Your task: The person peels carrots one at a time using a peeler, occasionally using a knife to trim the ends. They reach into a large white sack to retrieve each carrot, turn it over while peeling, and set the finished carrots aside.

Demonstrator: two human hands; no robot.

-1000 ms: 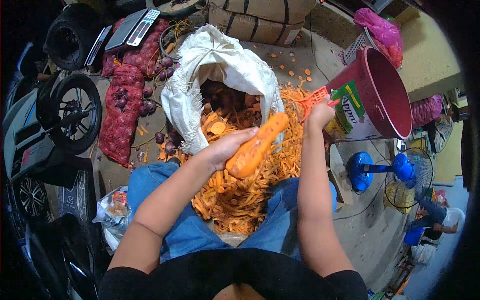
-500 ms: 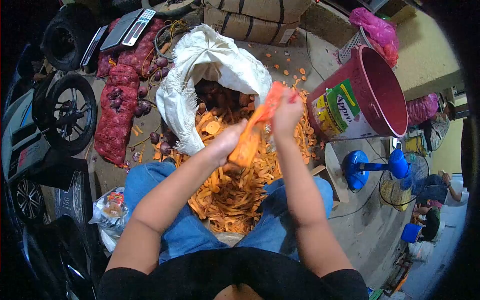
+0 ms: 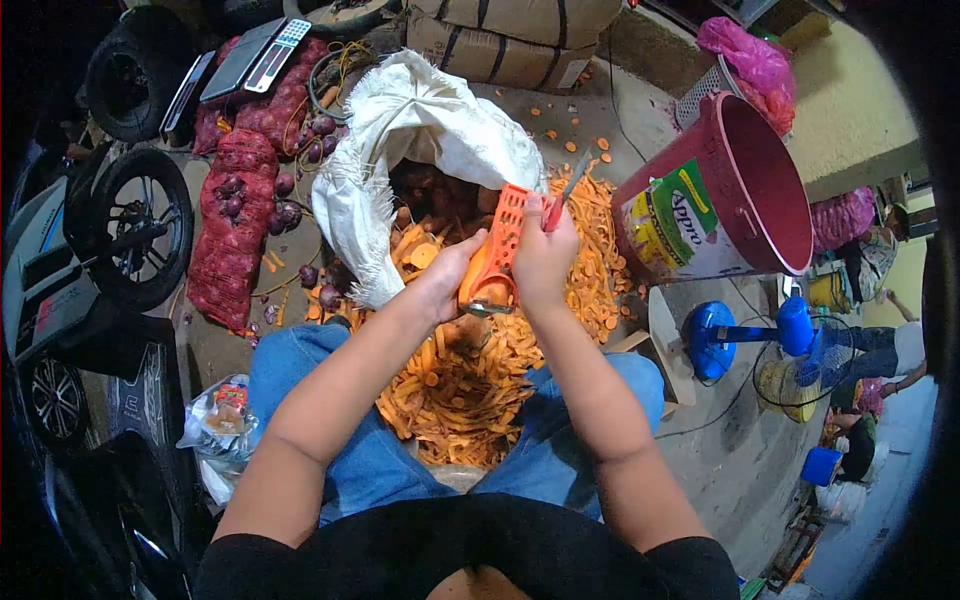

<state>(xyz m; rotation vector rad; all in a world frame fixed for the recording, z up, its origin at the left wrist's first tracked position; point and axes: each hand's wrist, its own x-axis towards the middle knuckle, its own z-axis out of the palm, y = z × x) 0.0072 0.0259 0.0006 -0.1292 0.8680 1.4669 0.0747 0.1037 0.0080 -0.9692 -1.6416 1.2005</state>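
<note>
My left hand point(image 3: 447, 283) is closed round a carrot point(image 3: 480, 283) above a heap of orange peelings point(image 3: 455, 400). An orange peeler point(image 3: 507, 230) with a perforated body lies against the carrot, its blade end near the carrot's lower tip. My right hand point(image 3: 545, 258) grips the peeler and also holds a knife point(image 3: 574, 180), whose blade points up and away. Just beyond my hands, a white woven sack point(image 3: 430, 110) stands open with carrots inside.
On the right are a red bucket point(image 3: 735, 190), a blue fan point(image 3: 712, 340) and people point(image 3: 865, 440) farther off. Net bags of onions point(image 3: 235, 235), a scale point(image 3: 243, 60) and a motorcycle wheel point(image 3: 140, 230) are left. Cardboard boxes point(image 3: 500, 45) stand behind the sack.
The peeler, blurred and higher before, is now lower and upright along the carrot. My right hand has moved down and left, and the knife blade now shows clearly.
</note>
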